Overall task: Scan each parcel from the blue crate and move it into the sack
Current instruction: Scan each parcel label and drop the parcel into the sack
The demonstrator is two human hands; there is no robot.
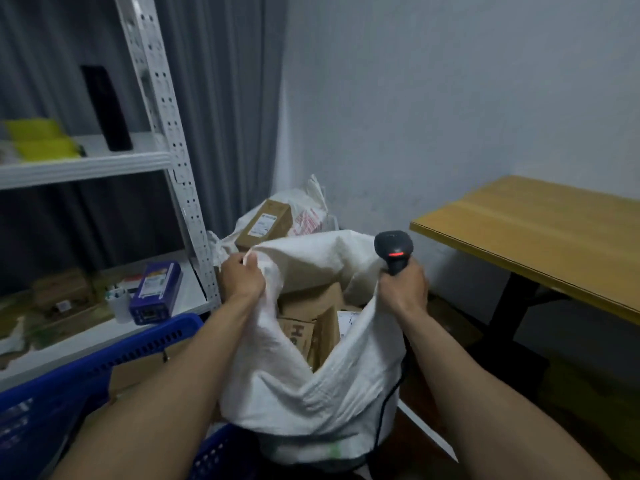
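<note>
A white woven sack (304,386) stands open in front of me, with several brown cardboard parcels (311,317) inside. My left hand (242,277) grips the sack's left rim. On the right, my right hand (403,287) holds a black barcode scanner (394,249) with a red light and pinches the right rim too. The blue crate (86,379) sits at lower left, partly hidden by my left forearm, and a cardboard parcel (138,370) shows inside it.
A white metal shelf (166,109) at left carries a purple box (157,291), a white cup and yellow items. Behind the sack lies another white sack (308,209) with a labelled carton (265,223) on it. A wooden table (540,233) stands at right.
</note>
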